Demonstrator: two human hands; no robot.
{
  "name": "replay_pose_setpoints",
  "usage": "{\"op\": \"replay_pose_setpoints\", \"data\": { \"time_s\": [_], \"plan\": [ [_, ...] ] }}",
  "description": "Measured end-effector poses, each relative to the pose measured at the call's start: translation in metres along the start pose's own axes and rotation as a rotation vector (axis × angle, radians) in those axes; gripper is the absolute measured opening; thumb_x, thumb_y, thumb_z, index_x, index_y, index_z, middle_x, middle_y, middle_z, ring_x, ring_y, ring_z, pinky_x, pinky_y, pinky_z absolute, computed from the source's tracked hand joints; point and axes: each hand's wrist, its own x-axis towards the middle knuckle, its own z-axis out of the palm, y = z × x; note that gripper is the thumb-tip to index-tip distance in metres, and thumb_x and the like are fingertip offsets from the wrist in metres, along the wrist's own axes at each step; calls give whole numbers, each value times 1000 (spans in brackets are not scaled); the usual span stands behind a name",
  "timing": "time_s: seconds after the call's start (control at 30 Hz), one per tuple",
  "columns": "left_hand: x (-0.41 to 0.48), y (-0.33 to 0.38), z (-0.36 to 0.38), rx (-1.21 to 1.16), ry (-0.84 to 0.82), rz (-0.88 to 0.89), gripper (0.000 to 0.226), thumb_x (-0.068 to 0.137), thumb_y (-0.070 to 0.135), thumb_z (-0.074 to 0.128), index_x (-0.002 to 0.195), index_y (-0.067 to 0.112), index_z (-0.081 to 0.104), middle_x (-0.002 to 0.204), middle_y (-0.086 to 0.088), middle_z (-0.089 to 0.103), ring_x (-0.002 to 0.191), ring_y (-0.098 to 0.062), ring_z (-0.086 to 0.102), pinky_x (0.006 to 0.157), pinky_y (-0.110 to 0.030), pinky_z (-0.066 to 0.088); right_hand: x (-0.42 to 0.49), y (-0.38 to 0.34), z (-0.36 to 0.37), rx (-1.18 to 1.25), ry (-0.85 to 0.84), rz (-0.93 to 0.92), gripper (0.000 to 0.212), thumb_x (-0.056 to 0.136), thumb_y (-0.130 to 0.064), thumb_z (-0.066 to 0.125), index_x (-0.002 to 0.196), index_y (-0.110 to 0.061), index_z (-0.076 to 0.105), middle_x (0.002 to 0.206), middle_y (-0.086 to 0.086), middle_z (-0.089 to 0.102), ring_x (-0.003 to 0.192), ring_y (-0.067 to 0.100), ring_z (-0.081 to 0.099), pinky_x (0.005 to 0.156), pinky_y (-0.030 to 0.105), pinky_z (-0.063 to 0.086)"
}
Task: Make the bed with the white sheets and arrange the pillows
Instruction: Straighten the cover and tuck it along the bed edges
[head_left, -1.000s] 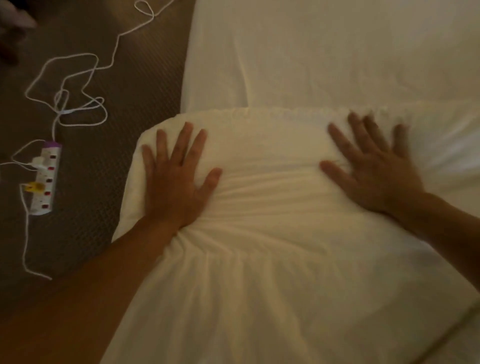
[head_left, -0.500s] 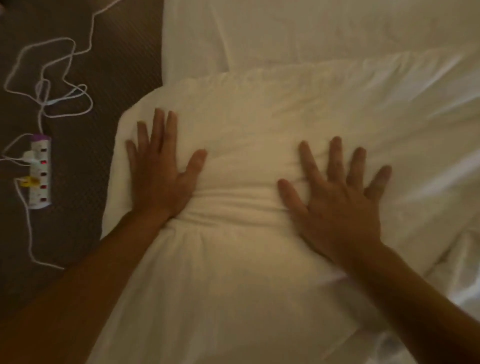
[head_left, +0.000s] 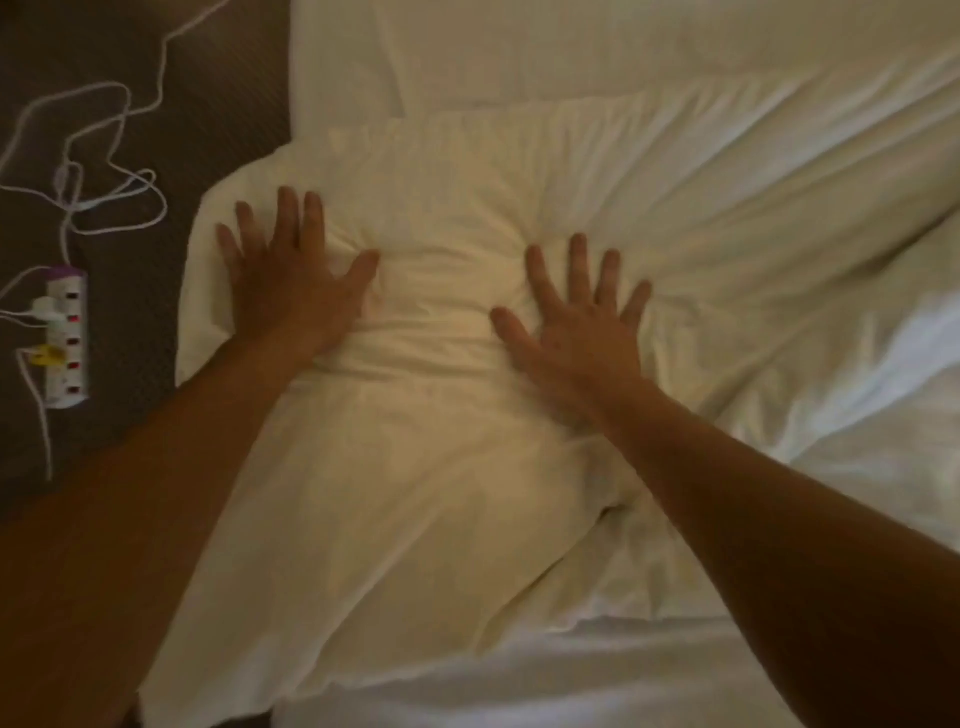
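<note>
- On the pillow (head_left: 441, 208), at the bed's left edge, both hands lie flat: left hand (head_left: 291, 280) and right hand (head_left: 576, 332), fingers spread, palms pressing down, gripping nothing.
- How to smooth it well?
- I'd push outward from the bunched folds between the palms toward the pillow's corners, evenly. Then I'd slide it inward, since its left corner hangs past the bed (head_left: 519, 47) over the floor (head_left: 234, 104).
- And around it?
- A rumpled white sheet (head_left: 779, 218) runs toward the right edge, not yet straightened. Left of the bed, on the dark floor, a power strip (head_left: 65, 338) lies with white cables (head_left: 119, 130) looping away. Feet could catch there.
</note>
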Motion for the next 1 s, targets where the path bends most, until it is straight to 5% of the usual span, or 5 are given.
{"op": "replay_pose_setpoints", "data": {
  "time_s": [0.37,0.57,0.7,0.83,1.0],
  "plan": [
    [-186,229,-21,-610,100,228,53,97,52,40,126,18,68,144,0,59,136,-21,52,118,-42,32,-64,215,-124,-198,4,-465,73,95,-49,7,152,-20,42,156,5,46,151,32,29,123,56,18],
    [-254,257,4,-372,-88,306,70,96,65,32,148,21,51,155,-3,48,146,-26,38,117,-35,27,-80,284,-153,-255,6,-534,77,89,-50,13,154,-19,40,149,10,53,138,33,46,115,50,30],
    [-259,249,10,-291,-147,359,78,92,67,34,155,21,40,163,-2,34,152,-25,26,121,-40,27,-86,302,-155,-313,57,-525,76,89,-33,46,160,-24,21,130,9,66,116,31,51,99,44,39],
    [-252,256,4,-273,-173,312,58,104,44,49,156,22,37,162,-5,35,150,-29,32,115,-47,38,-99,311,-148,-362,34,-534,79,95,-22,51,163,-29,10,128,5,68,116,28,43,90,40,35],
    [-269,253,4,-107,115,615,68,86,3,59,152,13,46,158,-7,42,146,-37,37,116,-60,34,-138,335,-142,-172,174,-480,75,87,-4,64,155,-28,41,86,12,55,74,25,42,69,39,45]
  ]
}}
